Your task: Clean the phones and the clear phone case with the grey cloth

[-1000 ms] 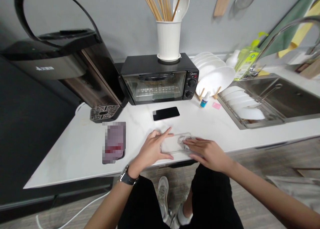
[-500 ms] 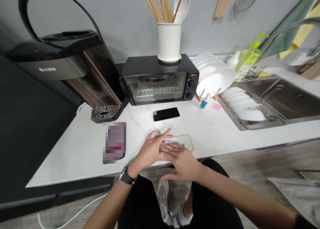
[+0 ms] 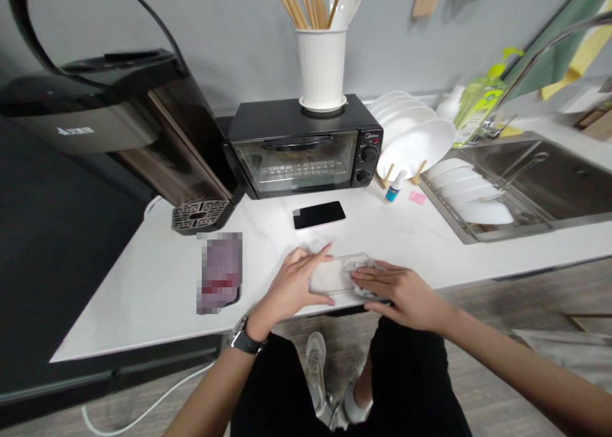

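A clear phone case (image 3: 329, 276) lies on the counter near its front edge. My left hand (image 3: 295, 281) grips its left end, thumb and fingers along the two long sides. Inside the case's right end sits a crumpled white tissue (image 3: 352, 274), partly hidden under my right hand (image 3: 401, 293), whose fingers press it down against the case. Behind the case lies a black phone (image 3: 319, 215), screen up. A small spray bottle (image 3: 394, 188) with a blue label stands further back, beside a pink paper slip (image 3: 417, 197).
A toaster oven (image 3: 296, 121) stands at the back with a white chopstick holder (image 3: 321, 67) on top. To the left are a tall water dispenser (image 3: 191, 137) and a blurred-out purple item (image 3: 222, 271). White plates (image 3: 415, 147) and a sink (image 3: 568, 182) are on the right.
My right hand has slid right along the phone case with the tissue, away from my left hand. My left hand keeps its hold at the left end. The view has shifted slightly.
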Motion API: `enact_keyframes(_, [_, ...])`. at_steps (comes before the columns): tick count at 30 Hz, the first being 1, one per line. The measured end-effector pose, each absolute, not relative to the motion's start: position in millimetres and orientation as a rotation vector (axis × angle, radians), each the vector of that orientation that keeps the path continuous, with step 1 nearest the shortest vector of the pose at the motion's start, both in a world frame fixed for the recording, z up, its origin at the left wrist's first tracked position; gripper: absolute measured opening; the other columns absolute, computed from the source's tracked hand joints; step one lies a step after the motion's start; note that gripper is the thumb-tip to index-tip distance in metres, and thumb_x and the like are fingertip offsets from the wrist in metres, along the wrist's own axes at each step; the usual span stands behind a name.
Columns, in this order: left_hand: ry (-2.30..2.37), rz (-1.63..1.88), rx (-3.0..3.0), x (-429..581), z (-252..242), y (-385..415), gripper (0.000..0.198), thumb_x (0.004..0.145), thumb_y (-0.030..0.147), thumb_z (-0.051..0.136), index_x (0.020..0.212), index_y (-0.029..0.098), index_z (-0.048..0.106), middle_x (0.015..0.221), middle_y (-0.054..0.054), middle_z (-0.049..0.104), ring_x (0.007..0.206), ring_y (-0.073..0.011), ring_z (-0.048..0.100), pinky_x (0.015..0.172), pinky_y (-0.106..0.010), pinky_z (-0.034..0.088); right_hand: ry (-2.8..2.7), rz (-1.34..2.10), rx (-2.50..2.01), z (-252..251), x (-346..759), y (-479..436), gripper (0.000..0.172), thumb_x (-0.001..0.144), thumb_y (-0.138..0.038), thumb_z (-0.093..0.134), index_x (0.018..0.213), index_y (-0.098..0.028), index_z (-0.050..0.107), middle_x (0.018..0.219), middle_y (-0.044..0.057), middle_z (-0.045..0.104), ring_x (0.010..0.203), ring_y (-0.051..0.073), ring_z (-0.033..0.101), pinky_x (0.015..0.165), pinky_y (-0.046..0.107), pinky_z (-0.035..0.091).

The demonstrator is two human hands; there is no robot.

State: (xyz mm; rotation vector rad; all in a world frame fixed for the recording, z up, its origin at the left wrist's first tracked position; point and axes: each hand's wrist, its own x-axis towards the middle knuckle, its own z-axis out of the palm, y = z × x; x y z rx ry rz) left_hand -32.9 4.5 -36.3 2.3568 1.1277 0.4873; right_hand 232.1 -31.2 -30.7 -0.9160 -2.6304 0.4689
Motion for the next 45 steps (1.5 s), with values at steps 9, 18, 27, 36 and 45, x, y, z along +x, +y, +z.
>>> enact_keyframes(9, [1.11, 0.509, 2.381, -32.2, -34.7, 1.7, 0.12, 0.07, 0.055, 0.091, 0.166, 0.034, 0.022, 0.145, -0.002, 0.064, 0.109, -0.0271, 0.049, 0.101, -0.039, 0.041, -2.647, 0.464, -0.861, -30.5, 227.6, -28.9, 0.053, 0.105, -0.051, 0.052, 0.149, -0.02, 0.056, 0.148, 0.011, 0.062, 0.138, 0.026, 0.059, 0.122, 0.048, 0.041])
enact_keyframes(18, [1.144, 0.516, 2.378, -31.8, -33.9, 0.5, 0.119, 0.071, 0.052, 0.091, 0.166, 0.035, 0.022, 0.144, -0.002, 0.065, 0.109, -0.0276, 0.05, 0.102, -0.041, 0.041, -2.649, 0.449, -0.881, -32.7, 230.2, -27.7, 0.06, 0.103, -0.056, 0.055, 0.15, -0.019, 0.055, 0.149, 0.012, 0.061, 0.138, 0.028, 0.058, 0.121, 0.05, 0.042])
enact_keyframes(27, [1.175, 0.472, 2.427, -30.2, -33.4, 2.1, 0.117, 0.073, 0.054, 0.089, 0.166, 0.035, 0.021, 0.141, -0.005, 0.067, 0.113, -0.0296, 0.052, 0.103, -0.044, 0.04, -2.636, 0.455, -0.863, -37.8, 245.2, -40.7, 0.067, 0.102, -0.059, 0.054, 0.154, -0.018, 0.049, 0.154, 0.014, 0.056, 0.142, 0.028, 0.055, 0.122, 0.05, 0.041])
enact_keyframes(36, [1.2, 0.535, 2.483, -29.9, -36.4, 2.4, 0.106, 0.083, 0.041, 0.084, 0.167, 0.034, 0.019, 0.131, -0.008, 0.065, 0.118, -0.0307, 0.056, 0.102, -0.045, 0.044, -2.582, 0.479, -0.821, -35.9, 225.6, -30.4, 0.074, 0.097, -0.068, 0.057, 0.146, -0.012, 0.058, 0.15, 0.016, 0.059, 0.14, 0.029, 0.057, 0.123, 0.047, 0.04])
enact_keyframes(45, [1.167, 0.548, 2.486, -29.6, -36.0, 1.8, 0.109, 0.077, 0.055, 0.085, 0.165, 0.033, 0.025, 0.123, -0.008, 0.063, 0.116, -0.0304, 0.055, 0.103, -0.043, 0.044, -2.546, 0.399, -0.915, -41.5, 208.8, -31.4, 0.088, 0.091, -0.073, 0.06, 0.15, -0.008, 0.053, 0.152, 0.022, 0.055, 0.142, 0.035, 0.054, 0.121, 0.054, 0.042])
